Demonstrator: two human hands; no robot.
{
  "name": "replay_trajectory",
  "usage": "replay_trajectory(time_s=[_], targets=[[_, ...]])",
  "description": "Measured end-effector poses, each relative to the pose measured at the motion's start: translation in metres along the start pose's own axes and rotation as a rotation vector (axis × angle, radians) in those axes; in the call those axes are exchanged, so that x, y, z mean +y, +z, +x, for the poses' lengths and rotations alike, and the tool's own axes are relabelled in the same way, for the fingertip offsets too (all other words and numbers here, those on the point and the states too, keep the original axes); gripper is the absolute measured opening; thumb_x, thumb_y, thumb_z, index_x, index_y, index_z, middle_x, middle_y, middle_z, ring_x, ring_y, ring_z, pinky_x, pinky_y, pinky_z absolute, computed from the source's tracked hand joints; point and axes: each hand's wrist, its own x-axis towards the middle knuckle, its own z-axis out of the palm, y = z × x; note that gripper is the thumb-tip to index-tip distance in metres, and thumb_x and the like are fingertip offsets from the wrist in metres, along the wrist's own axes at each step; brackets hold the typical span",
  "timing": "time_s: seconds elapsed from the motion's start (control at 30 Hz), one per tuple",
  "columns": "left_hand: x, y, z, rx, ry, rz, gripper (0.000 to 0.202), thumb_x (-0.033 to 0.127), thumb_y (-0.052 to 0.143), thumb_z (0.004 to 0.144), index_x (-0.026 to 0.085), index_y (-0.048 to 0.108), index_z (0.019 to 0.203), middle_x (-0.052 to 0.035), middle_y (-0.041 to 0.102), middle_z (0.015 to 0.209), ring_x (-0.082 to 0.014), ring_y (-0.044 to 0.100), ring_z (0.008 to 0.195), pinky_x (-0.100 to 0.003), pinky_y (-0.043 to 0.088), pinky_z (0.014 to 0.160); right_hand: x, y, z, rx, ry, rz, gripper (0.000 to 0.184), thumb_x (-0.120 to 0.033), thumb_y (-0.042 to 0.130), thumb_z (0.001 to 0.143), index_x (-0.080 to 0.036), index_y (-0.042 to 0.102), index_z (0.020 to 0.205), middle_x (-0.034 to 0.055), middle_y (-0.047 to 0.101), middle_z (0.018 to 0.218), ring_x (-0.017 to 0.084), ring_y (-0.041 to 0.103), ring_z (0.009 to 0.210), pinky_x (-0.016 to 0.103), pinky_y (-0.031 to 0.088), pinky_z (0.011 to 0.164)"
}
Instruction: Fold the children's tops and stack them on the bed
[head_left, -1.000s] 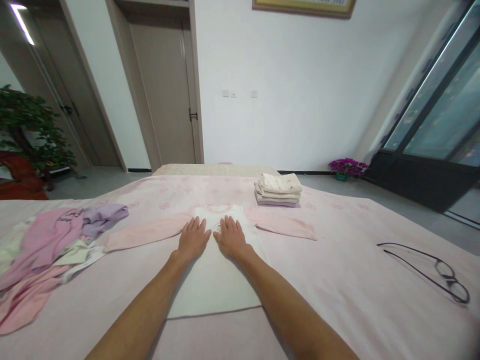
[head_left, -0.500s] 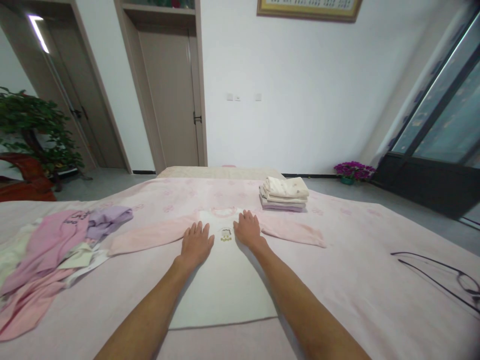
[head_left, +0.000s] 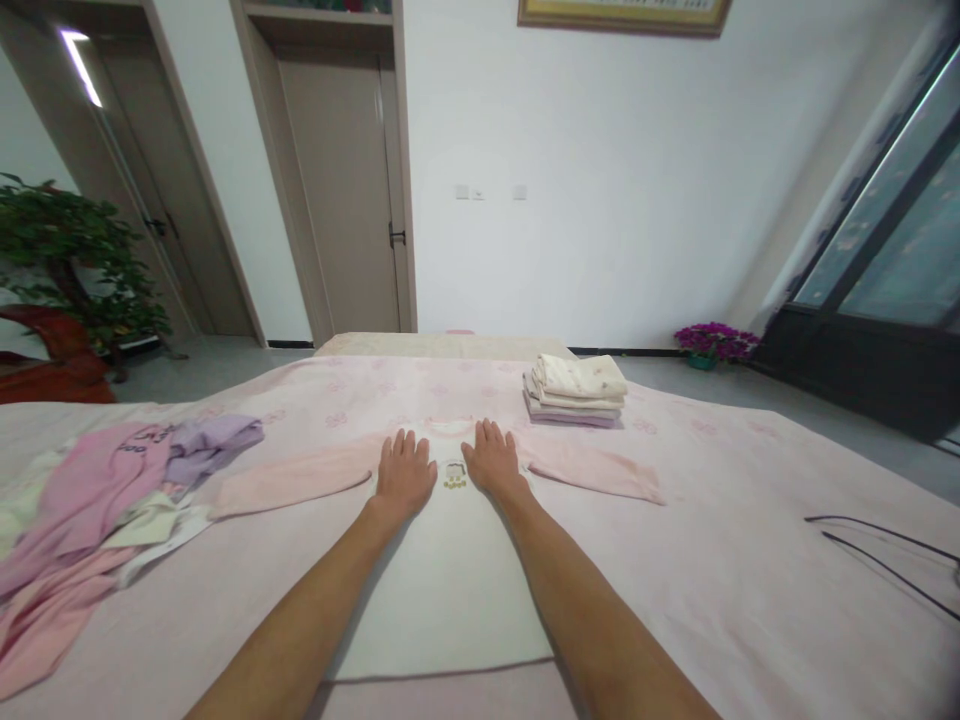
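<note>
A small white shirt with pink sleeves [head_left: 450, 590] lies spread flat on the pink bed cover [head_left: 712, 560], sleeves stretched out to either side. My left hand [head_left: 405, 472] rests flat on its chest, fingers extended, just left of a small printed picture. On the other side of that picture my right hand [head_left: 493, 460] lies flat too, fingers stretched toward the collar. Neither hand holds anything.
A stack of folded clothes [head_left: 575, 388] sits beyond the right sleeve. A loose heap of pink, purple and white garments [head_left: 112, 500] lies at the left. A pair of glasses [head_left: 885, 555] lies at the right edge. Doors, a plant and potted flowers stand beyond the bed.
My hands slid up the shirt toward the collar and parted a little, uncovering the printed picture between them. The view drifted slightly left, so the glasses sit nearer the frame's edge.
</note>
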Motion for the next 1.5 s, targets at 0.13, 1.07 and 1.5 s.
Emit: replay_trajectory(time_s=[0.13, 1.07, 1.5], targets=[[-0.008, 0.013, 0.003, -0.077, 0.018, -0.079, 0.055, 0.041, 0.038, 0.098, 0.021, 0.038, 0.149, -0.0147, 0.037, 0.157, -0.0346, 0.028, 0.146, -0.057, 0.02, 0.115, -0.001, 0.001, -0.002, 0.017, 0.01, -0.002, 0.068, -0.048, 0.03, 0.1, -0.006, 0.029, 0.154, 0.0183, 0.022, 0.161, 0.03, 0.018, 0.15, 0.053, 0.012, 0.119], [-0.225, 0.033, -0.026, -0.273, -0.131, -0.032, 0.063, 0.052, 0.027, 0.099, 0.026, 0.027, 0.156, -0.0086, 0.023, 0.163, -0.029, 0.019, 0.15, -0.05, 0.016, 0.118, 0.002, 0.003, -0.001, 0.027, 0.017, -0.03, 0.07, -0.048, 0.031, 0.099, -0.004, 0.031, 0.153, 0.0187, 0.024, 0.16, 0.03, 0.019, 0.149, 0.05, 0.012, 0.119], [-0.245, 0.036, -0.042, -0.162, -0.501, 0.028, 0.064, 0.06, 0.027, 0.097, 0.026, 0.04, 0.149, -0.0163, 0.032, 0.159, -0.0419, 0.029, 0.142, -0.066, 0.018, 0.109, -0.004, -0.012, -0.007, 0.029, -0.373, -0.012, 0.058, -0.042, 0.035, 0.101, -0.018, 0.034, 0.153, 0.0072, 0.025, 0.162, 0.022, 0.018, 0.15, 0.045, 0.011, 0.121]])
